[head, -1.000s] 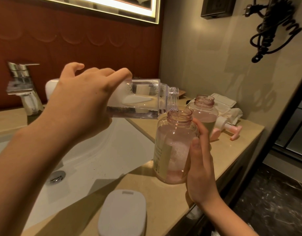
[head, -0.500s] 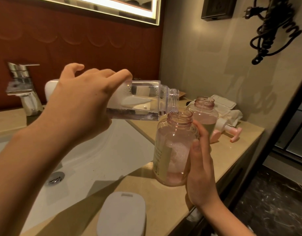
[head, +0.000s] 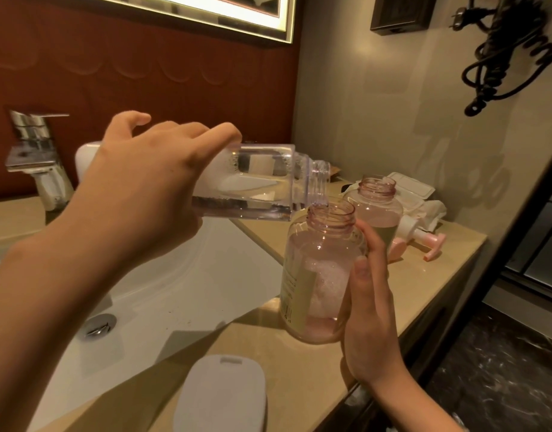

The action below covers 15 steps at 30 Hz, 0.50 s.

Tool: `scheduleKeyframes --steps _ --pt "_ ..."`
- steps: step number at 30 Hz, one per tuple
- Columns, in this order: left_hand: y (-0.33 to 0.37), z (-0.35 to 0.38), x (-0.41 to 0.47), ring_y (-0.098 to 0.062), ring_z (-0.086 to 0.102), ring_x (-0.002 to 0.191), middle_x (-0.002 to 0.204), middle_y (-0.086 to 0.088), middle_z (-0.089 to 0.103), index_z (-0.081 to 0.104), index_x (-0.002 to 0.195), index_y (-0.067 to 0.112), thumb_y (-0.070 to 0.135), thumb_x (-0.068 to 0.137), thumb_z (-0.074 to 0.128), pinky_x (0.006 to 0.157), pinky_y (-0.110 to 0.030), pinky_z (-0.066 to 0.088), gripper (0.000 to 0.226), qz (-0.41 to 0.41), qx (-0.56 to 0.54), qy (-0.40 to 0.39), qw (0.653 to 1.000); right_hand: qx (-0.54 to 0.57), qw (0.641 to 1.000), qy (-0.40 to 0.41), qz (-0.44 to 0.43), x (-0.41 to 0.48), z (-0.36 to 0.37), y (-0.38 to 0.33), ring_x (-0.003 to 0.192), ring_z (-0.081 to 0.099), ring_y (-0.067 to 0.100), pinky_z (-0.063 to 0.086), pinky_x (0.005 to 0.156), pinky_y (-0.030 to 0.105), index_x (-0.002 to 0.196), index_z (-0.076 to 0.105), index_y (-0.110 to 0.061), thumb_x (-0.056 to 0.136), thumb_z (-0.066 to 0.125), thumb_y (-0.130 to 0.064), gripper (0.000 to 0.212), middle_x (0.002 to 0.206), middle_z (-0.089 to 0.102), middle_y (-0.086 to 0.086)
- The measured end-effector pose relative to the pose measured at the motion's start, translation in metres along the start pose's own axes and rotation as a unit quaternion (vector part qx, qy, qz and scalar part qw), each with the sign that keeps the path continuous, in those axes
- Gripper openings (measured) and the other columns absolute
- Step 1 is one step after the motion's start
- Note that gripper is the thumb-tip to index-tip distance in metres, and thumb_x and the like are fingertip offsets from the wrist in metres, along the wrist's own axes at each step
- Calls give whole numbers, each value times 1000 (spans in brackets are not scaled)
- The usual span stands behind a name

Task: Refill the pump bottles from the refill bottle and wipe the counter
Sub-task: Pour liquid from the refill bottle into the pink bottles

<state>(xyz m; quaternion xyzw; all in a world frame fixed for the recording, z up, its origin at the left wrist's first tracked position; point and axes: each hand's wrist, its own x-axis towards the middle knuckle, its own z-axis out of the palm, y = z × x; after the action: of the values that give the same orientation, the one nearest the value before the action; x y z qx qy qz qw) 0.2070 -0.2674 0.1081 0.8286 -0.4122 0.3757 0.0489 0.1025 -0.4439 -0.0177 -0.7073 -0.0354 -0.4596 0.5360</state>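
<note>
While sideways over pump bottle [head: 318, 275], refill bottle [head: 259, 182] within left fingers [head: 218, 135].

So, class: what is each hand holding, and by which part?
The left hand grips the clear refill bottle around its body, towards the base. The right hand holds the open pink pump bottle by the side of its body.

1. Single view, worn on the head, above the counter [head: 418, 282]; wide-angle, with straight lines bent near the edges.
2. Faces forward and down, turned slightly right toward the corner of the walls.
3. Very near to the left hand [head: 137, 188] holding the refill bottle [head: 253, 185] and the right hand [head: 371, 322] holding the pump bottle [head: 318, 275], both mid-frame.
4. Sink [head: 190, 291] at lower left, dark floor [head: 502, 369] at lower right.
</note>
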Motion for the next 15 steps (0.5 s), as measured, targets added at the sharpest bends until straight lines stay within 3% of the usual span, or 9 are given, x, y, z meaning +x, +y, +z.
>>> scheduleKeyframes --steps 7,15 --pt "0 0 0 -35 61 92 101 -7 65 47 120 21 9 57 81 94 -58 35 73 -1 -5 1 1000 -2 1000 0 0 1 -1 0 117 49 -3 35 95 13 132 35 -35 91 28 -43 42 120 55 -30" --pt "1 -1 1 -37 60 93 103 -9 64 46 121 20 9 59 80 94 -58 34 72 -4 -3 -2 1000 -1 1000 1 0 1 -1 0 120 48 -2 35 94 11 134 35 -28 92 28 -42 44 125 53 -26"
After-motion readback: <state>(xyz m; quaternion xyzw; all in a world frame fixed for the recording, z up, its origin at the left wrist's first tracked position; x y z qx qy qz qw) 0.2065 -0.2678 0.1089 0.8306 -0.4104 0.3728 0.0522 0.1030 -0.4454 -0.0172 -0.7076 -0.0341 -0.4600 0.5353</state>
